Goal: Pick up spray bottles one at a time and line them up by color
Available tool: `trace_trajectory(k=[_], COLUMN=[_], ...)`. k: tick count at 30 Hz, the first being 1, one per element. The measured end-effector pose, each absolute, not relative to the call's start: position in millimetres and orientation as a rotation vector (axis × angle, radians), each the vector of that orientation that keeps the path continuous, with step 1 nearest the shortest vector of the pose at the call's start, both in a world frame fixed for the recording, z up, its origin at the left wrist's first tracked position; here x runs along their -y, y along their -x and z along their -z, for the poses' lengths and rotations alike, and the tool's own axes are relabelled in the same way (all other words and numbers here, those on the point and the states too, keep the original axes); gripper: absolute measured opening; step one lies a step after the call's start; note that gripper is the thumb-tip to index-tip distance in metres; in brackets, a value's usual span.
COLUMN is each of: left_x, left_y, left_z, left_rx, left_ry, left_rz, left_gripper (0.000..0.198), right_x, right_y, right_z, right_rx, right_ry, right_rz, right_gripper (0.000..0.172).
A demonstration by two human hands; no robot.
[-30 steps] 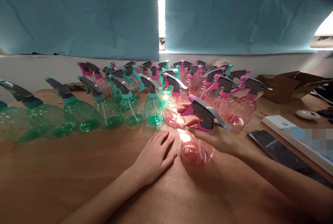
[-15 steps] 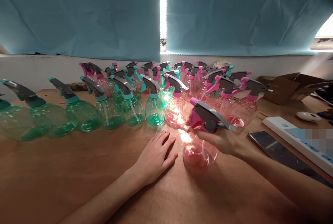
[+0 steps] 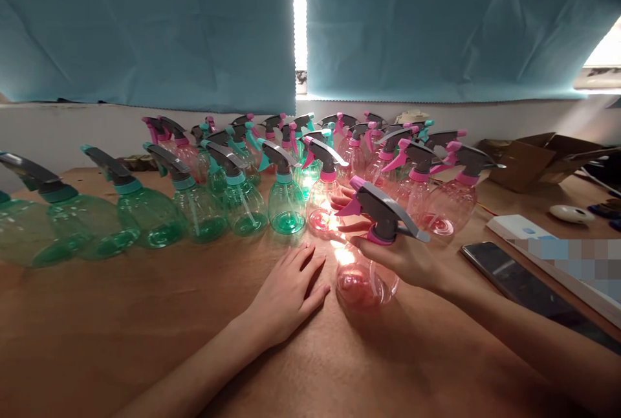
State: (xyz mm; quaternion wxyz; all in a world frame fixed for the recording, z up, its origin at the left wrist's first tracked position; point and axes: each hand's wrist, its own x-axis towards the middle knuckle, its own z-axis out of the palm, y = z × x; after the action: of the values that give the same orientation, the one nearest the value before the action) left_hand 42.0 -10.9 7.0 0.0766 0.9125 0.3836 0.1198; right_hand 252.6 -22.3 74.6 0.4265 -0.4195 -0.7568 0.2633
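A pink see-through spray bottle with a grey and pink trigger head stands on the wooden table in front of me. My right hand is closed around its neck, just under the head, fingers by the trigger. My left hand lies flat on the table to the bottle's left, fingers apart, holding nothing. Behind both hands stand rows of spray bottles: green ones to the left, pink ones to the right.
A dark phone and a white power strip lie at the right. Further back on the right are a cardboard box and a white mouse. A blue curtain hangs behind the table.
The pink bottle's head tipped a little to the right half a second ago and has come back upright. My left hand has stayed flat on the table.
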Motion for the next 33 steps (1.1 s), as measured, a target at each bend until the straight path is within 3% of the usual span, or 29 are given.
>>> trace_trajectory(k=[14,20,33], left_x=[10.7,11.5,10.7], left_y=[-41.8,-41.5,-41.3], left_z=[-6.0,-7.2,-6.9], left_rx=[-1.145,-1.151,-1.146], left_ry=[-2.725,-2.726,-2.711], left_rz=[-0.386,-0.365,-0.396], left_gripper=[0.042,0.042,0.041], right_x=[22.8,22.5,23.0], right_y=[-252.5,-251.9,-252.6], right_z=[-78.9,-74.6,-77.6], right_rx=[1.884,1.803,1.859], right_ry=[1.073,0.985,1.035], right_rz=[-0.616,-0.761,-0.648], right_gripper=[0.050,0.063,0.059])
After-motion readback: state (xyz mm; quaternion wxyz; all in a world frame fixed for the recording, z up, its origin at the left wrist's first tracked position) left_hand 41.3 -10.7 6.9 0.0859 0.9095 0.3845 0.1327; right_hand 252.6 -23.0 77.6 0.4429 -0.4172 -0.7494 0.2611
